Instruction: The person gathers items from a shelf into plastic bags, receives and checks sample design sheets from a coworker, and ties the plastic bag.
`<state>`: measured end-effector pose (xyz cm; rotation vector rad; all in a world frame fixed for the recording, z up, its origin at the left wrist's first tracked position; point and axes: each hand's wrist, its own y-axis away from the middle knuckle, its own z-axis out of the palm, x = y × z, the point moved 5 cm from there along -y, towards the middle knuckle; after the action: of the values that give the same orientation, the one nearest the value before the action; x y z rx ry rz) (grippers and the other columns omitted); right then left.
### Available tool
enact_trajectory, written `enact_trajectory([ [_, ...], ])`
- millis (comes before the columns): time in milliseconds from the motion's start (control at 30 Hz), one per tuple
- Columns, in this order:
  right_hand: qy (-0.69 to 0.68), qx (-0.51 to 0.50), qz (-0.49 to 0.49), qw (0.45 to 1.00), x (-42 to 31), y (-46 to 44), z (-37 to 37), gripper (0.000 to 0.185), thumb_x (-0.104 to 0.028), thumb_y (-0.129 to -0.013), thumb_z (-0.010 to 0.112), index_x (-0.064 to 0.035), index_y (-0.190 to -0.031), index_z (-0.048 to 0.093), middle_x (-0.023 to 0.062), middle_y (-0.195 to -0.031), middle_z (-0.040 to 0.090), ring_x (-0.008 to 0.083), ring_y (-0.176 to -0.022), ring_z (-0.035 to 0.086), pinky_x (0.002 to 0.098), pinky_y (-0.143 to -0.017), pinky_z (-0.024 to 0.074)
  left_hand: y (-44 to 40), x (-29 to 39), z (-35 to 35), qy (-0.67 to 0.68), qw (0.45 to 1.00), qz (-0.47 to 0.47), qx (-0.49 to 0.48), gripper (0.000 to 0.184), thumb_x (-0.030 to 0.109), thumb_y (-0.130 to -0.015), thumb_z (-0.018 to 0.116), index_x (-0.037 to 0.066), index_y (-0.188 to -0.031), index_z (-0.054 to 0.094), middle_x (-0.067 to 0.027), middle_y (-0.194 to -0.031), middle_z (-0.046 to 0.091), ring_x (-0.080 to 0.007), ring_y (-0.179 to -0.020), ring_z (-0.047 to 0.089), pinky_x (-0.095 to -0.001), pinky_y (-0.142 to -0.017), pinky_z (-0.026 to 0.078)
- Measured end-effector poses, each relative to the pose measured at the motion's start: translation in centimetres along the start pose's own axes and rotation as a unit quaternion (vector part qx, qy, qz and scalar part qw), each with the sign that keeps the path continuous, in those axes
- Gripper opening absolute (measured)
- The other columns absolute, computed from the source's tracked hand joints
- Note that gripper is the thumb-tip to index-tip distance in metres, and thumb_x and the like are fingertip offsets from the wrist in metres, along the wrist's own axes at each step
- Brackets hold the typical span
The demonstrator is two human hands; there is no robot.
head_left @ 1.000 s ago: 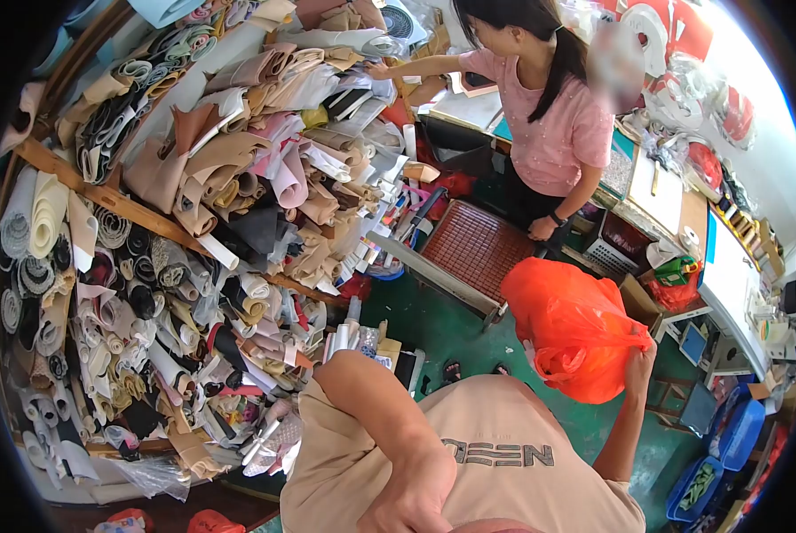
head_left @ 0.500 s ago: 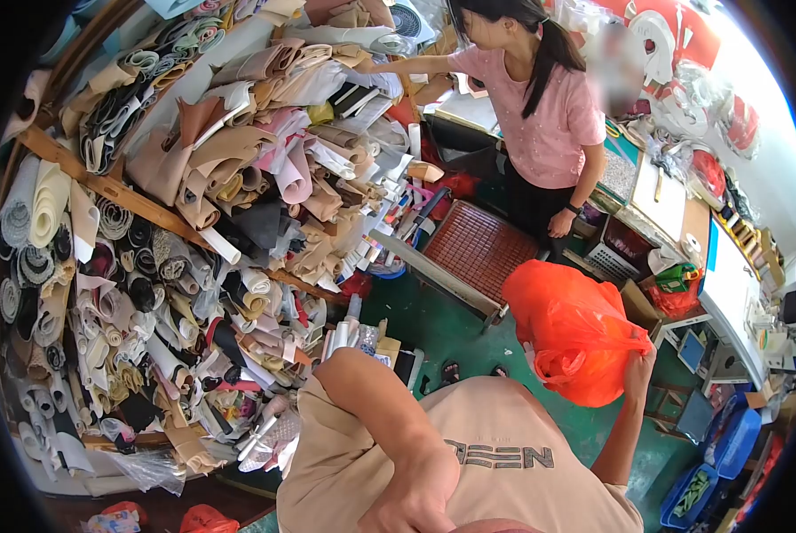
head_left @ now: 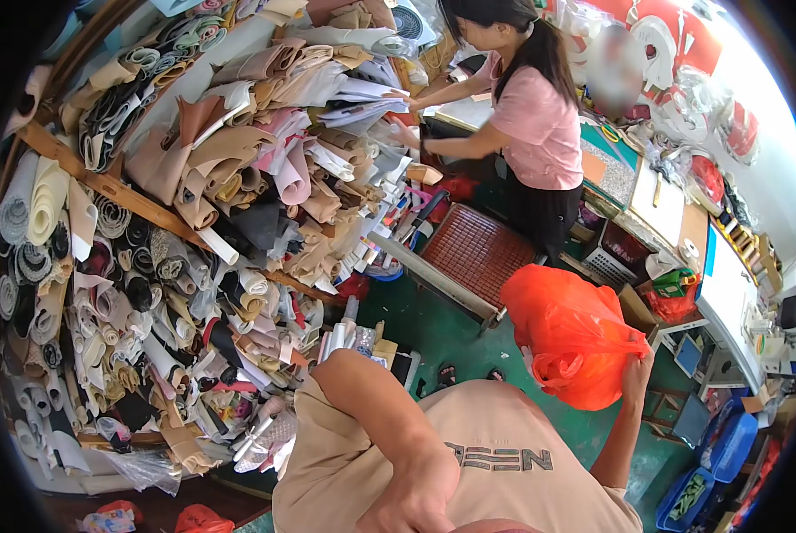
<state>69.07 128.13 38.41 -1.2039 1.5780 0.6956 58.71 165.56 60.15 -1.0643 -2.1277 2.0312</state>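
Head view: wearer's torso at bottom, tan shirt, green floor ahead, stacked shelf on the left, work surfaces on the right.
Right hand: clamped on the gathered neck of a red plastic bag; arm held out to the side.
Red bag: bulging, suspended above the floor, between the gridded mat and the near end of the tabletop; contents hidden by the plastic.
Left hand: elbow bent, at the bottom edge of view, in front of the shirt; fingers not visible, so cannot tell whether it grips anything.
Hands: well apart.
Co-worker: person in pink shirt beyond the mat, both arms extended to white sheets at the shelf's right edge; exact contact unclear.
Shelf: wooden beam crosses it; folded material above, many rolls below.
Tabletop: thread spools along its outer edge.
Floor, right: blue bins, one with green contents.
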Motion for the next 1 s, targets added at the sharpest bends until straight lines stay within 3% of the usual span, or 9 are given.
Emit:
enact_trajectory([
  [1000,-0.009,-0.004,0.012,1.0,0.6,0.0,1.0,0.032,-0.025,-0.099,0.047,0.0039,-0.088,0.057,-0.0041,-0.071,0.046,0.007,-0.07,0.039,0.0254,-0.06,0.0346,0.8,-1.1,-0.1,0.036,0.998,-0.045,-0.009,0.032,0.024,-0.097,0.039,-0.002,-0.087,0.055,-0.0197,-0.089,0.062,-0.0291,-0.076,0.06,-0.0396,-0.076,0.051],
])
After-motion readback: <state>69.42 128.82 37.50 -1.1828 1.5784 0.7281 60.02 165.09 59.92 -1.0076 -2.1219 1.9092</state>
